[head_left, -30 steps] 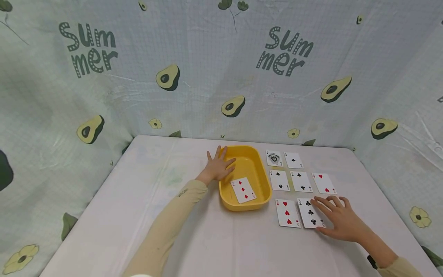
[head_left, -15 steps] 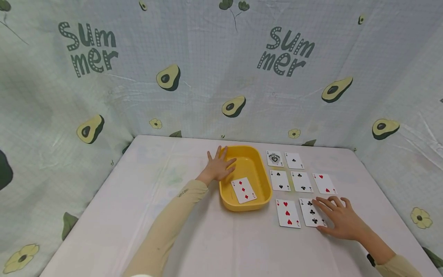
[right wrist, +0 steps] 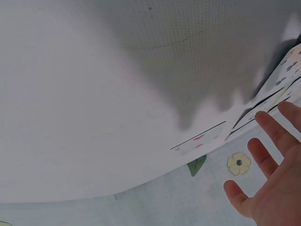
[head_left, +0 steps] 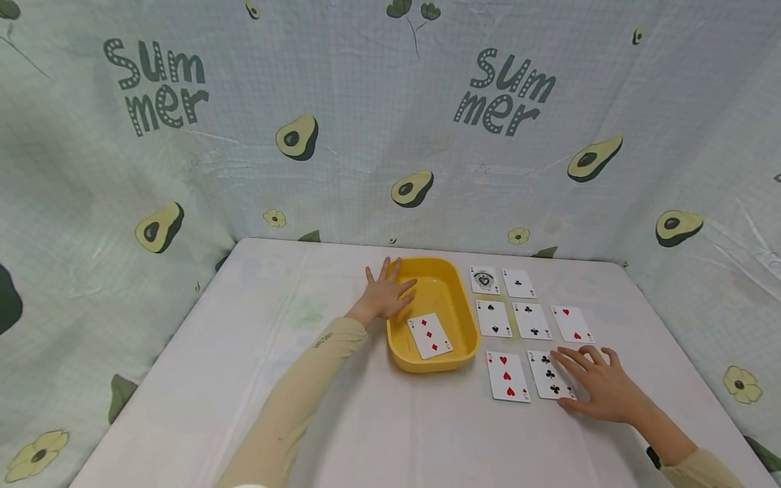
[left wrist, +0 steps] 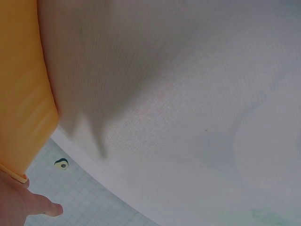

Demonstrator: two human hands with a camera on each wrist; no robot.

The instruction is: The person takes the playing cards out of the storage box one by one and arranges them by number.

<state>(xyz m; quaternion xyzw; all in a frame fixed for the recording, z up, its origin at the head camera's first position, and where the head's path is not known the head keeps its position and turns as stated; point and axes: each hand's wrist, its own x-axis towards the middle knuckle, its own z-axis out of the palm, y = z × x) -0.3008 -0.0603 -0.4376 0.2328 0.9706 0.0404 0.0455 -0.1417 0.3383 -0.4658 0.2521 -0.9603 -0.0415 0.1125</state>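
My left hand (head_left: 383, 295) lies with spread fingers over the left rim of a yellow plastic tray (head_left: 466, 325). Inside the tray is a three of diamonds card (head_left: 430, 335). At the front right, my right hand (head_left: 601, 385) holds a three of clubs playing card (head_left: 546, 376) by opposite edges, thumb on the near edge and index finger on the far one. The other fingers of that hand (right wrist: 277, 183) stay spread, as the right wrist view shows. Part of the card's right side is hidden under the hand. A three of hearts card (head_left: 508, 377) lies just left of it.
Behind are a two of spades (head_left: 493, 318), a two of clubs (head_left: 532, 320) and a two of hearts (head_left: 571, 324). Farther back lie an ace with a round emblem (head_left: 485, 279) and an ace of clubs (head_left: 518, 283). A printed cloth (head_left: 354, 81) rises behind the white table (head_left: 366, 434).
The three of clubs has shifted slightly right and down to the table, away from the three of hearts, with my right hand on it. My left hand and the tray stay put.
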